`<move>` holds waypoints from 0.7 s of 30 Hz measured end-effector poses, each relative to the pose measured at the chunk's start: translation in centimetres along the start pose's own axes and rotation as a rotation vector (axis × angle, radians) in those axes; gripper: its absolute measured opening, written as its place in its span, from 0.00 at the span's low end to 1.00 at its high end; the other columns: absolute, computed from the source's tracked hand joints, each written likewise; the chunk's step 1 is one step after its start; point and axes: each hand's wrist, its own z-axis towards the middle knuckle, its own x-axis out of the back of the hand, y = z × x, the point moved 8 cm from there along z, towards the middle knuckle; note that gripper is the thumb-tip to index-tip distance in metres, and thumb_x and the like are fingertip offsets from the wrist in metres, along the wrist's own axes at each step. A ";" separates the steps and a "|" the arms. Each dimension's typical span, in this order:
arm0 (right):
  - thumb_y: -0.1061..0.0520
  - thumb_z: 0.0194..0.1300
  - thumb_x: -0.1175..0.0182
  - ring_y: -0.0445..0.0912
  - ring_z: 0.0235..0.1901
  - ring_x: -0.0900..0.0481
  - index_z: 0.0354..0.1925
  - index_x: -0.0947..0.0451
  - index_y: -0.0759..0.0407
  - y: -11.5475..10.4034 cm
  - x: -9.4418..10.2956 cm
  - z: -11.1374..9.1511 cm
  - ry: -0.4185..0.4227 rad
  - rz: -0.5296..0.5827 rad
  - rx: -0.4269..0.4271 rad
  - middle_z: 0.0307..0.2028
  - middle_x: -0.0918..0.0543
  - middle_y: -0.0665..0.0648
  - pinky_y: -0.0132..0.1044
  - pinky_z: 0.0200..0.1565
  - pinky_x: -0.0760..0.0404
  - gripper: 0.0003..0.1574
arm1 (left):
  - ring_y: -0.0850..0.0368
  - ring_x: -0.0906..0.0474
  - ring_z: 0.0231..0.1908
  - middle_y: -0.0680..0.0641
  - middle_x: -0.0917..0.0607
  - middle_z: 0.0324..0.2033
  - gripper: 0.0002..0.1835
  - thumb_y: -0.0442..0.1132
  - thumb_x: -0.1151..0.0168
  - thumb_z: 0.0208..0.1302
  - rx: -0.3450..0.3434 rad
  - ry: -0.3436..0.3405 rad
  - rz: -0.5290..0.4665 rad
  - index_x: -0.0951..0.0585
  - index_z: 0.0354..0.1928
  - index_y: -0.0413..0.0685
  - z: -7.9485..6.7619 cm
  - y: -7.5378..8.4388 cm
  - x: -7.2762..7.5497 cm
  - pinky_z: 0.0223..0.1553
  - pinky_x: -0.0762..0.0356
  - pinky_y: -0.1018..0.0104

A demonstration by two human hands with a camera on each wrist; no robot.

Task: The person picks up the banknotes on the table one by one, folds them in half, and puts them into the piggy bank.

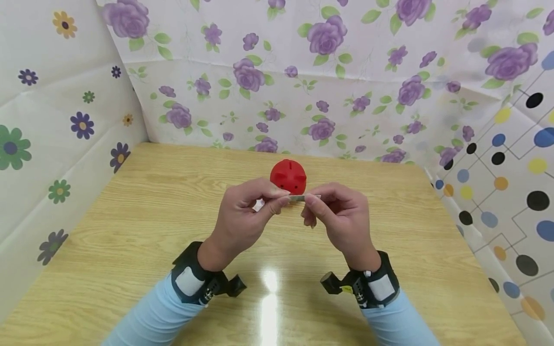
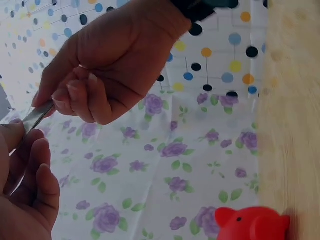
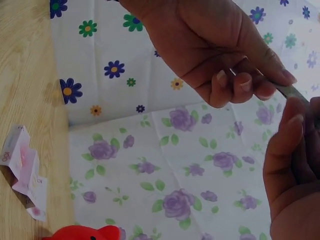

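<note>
Both hands are raised over the table, holding a narrow grey-green strip [image 1: 297,198] that looks like folded paper. My left hand [image 1: 244,218] pinches its left end between thumb and forefinger. At the other end, the thumb and fingers of my right hand [image 1: 346,218] pinch it. In the left wrist view the strip [image 2: 37,116] runs slantwise between the two hands, its ends partly covered by fingertips. A red piggy bank [image 1: 288,174] stands just beyond the hands, its slot on top and its lower part hidden behind them.
A pink-and-white folded banknote [image 3: 22,167] stands in zigzag creases on the wooden table [image 1: 173,173], mostly hidden behind the left hand in the head view. Flower-patterned sheets [image 1: 324,81] line the back and left; a dotted sheet [image 1: 519,192] lines the right.
</note>
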 end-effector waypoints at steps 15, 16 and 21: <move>0.72 0.58 0.37 0.57 0.26 0.22 0.43 0.26 0.76 1.0 0.1 -0.4 -0.002 0.059 -0.164 0.32 0.22 0.69 0.44 0.31 0.19 0.14 | 0.54 0.29 0.26 0.41 0.20 0.28 0.15 0.12 0.39 0.44 0.061 -0.043 -0.047 0.22 0.35 0.30 0.1 -0.1 -0.5 0.25 0.30 0.63; 0.72 0.57 0.37 0.56 0.26 0.22 0.43 0.27 0.77 0.9 0.0 -0.4 -0.005 0.054 -0.149 0.32 0.22 0.69 0.43 0.32 0.19 0.15 | 0.54 0.29 0.26 0.41 0.20 0.28 0.15 0.11 0.40 0.44 0.066 -0.046 -0.052 0.22 0.35 0.30 0.0 -0.1 -0.5 0.25 0.30 0.64; 0.68 0.57 0.34 0.54 0.26 0.24 0.41 0.26 0.75 0.2 -0.4 -0.2 -0.020 0.017 -0.082 0.32 0.23 0.68 0.39 0.31 0.19 0.15 | 0.53 0.29 0.27 0.40 0.20 0.28 0.14 0.12 0.40 0.44 0.056 -0.058 -0.066 0.22 0.35 0.29 0.0 -0.1 -0.8 0.26 0.30 0.66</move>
